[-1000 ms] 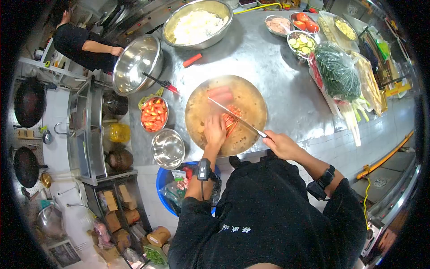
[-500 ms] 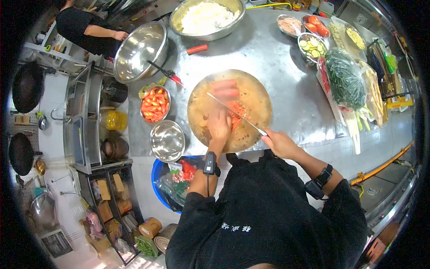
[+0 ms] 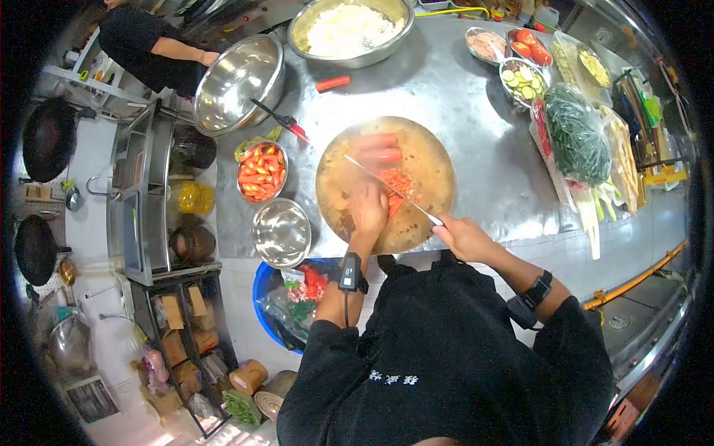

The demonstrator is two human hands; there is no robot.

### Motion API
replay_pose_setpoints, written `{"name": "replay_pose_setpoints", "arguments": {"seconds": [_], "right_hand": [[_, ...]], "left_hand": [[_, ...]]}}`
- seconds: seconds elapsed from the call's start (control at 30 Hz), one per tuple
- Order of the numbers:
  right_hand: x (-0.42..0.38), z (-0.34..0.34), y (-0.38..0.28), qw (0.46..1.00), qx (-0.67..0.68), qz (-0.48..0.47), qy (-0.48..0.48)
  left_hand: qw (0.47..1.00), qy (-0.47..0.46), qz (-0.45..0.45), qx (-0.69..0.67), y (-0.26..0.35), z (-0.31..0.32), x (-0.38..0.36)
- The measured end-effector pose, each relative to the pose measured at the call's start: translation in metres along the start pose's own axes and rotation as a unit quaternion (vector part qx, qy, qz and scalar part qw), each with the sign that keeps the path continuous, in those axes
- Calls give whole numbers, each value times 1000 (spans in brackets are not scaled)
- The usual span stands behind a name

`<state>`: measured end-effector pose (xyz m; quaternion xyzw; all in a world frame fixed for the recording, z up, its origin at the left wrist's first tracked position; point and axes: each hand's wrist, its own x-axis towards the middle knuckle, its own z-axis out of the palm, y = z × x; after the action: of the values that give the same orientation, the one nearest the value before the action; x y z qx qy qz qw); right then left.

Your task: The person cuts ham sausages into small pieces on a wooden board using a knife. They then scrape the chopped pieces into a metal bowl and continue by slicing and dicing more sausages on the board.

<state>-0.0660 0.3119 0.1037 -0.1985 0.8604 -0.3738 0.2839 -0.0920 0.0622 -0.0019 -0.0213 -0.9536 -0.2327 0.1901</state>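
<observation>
My right hand point(image 3: 460, 238) is closed round the handle of a knife point(image 3: 398, 192), whose blade slants up and left across the round wooden board point(image 3: 431, 171). My left hand point(image 3: 367, 208) rests on the board just left of the blade, its fingers bent over orange-red strips point(image 3: 395, 207). What the fingertips press is partly hidden and blurred. Small diced orange-red bits point(image 3: 399, 180) lie to the right of the blade. Two red sausage-like pieces point(image 3: 379, 147) lie side by side beyond the blade's tip.
Left of the board stand a bowl of cut tomatoes point(image 3: 262, 172), a small steel bowl point(image 3: 281, 233) and a large tilted bowl point(image 3: 239, 85). A red stick point(image 3: 332, 83) lies beyond the board. Bagged greens point(image 3: 576, 134) lie right. Another person's arm point(image 3: 178, 49) shows at upper left.
The whole view has shifted slightly. The diced bits look a little more spread out beside the blade. Both hands keep nearly the same places.
</observation>
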Motion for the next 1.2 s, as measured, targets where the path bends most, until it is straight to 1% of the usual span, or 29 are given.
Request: {"name": "replay_pose_setpoints", "arguments": {"seconds": [0.1, 0.2, 0.23, 0.33, 0.37, 0.47, 0.5, 0.6, 0.63, 0.67, 0.73, 0.83, 0.93, 1.03, 1.1, 1.2], "right_hand": [[-2, -1, 3, 999, 26, -17, 9], [-1, 1, 7, 999, 27, -21, 16], [-1, 1, 10, 999, 26, -23, 11], [1, 1, 4, 999, 35, -20, 6], [-1, -1, 3, 999, 39, -13, 9], [4, -3, 17, 999, 45, -27, 1], [4, -4, 18, 999, 42, -26, 5], [4, -6, 14, 999, 26, -19, 7], [3, -7, 10, 1000, 17, -9, 1], [3, -8, 7, 1000, 8, 1, -4], [2, -6, 8, 1000, 17, -12, 8], [0, -15, 1, 998, 58, -2, 1], [-6, -30, -12, 997, 76, 4, -3], [-15, -36, -17, 997, 73, 7, 9], [-20, -37, -19, 997, 67, 5, 23], [-26, -36, -23, 997, 62, 3, 42]], "left_hand": [[1000, 0, -11, -20, 4, -7, 4], [996, -20, -74, 38, 10, -17, 10], [993, -67, -93, 41, 5, -18, 13], [985, -126, -96, 66, 2, -24, 24], [990, -112, -72, 48, -4, -21, 24], [976, -165, -126, -69, 2, -31, 28], [974, -183, -106, -78, 4, -36, 28], [974, -219, -34, 41, 25, -50, 15], [963, -240, 13, 121, 24, -47, 7], [968, -213, 26, 127, 22, -44, 2], [976, -161, 54, 136, 17, -36, -6], [983, -143, 13, 111, 8, -22, -5], [979, -162, 2, 123, 7, -23, 0], [980, -180, -16, 87, 14, -40, 12], [990, -139, -13, 34, 9, -42, 19], [994, -87, -58, -31, -6, -34, 30]]}}
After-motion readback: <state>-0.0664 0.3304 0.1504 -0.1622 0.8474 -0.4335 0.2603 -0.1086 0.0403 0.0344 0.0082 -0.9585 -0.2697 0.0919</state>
